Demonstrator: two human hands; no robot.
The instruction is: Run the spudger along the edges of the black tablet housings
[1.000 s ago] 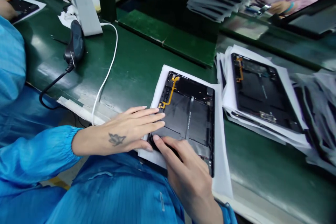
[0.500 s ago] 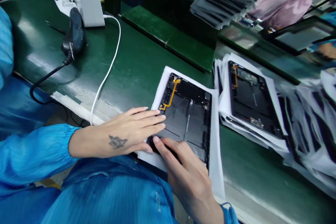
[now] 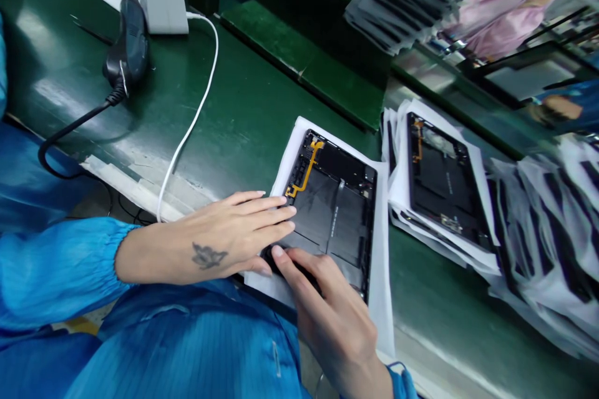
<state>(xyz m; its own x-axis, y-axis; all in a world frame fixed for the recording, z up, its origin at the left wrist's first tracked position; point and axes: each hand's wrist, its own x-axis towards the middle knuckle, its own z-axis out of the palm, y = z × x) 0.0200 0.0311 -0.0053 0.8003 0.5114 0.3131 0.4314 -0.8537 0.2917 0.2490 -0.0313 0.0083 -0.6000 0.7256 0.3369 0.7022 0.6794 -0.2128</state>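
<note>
While the open left hand (image 3: pixel 224 238) lies palm-down on the black rectangular device (image 3: pixel 330 206) at frame centre, the right hand (image 3: pixel 334 318) curls alongside, its hold undeterminable.

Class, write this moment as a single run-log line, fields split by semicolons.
left hand: fingers extended over open tablet; right hand: fingertips at tablet's near edge; tablet: on white sheet; sheet: on green table

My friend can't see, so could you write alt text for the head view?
A tattooed left hand and the right hand touch an opened tablet-like device on white sheeting on a green workbench; a similar one tops a stack alongside.
</note>
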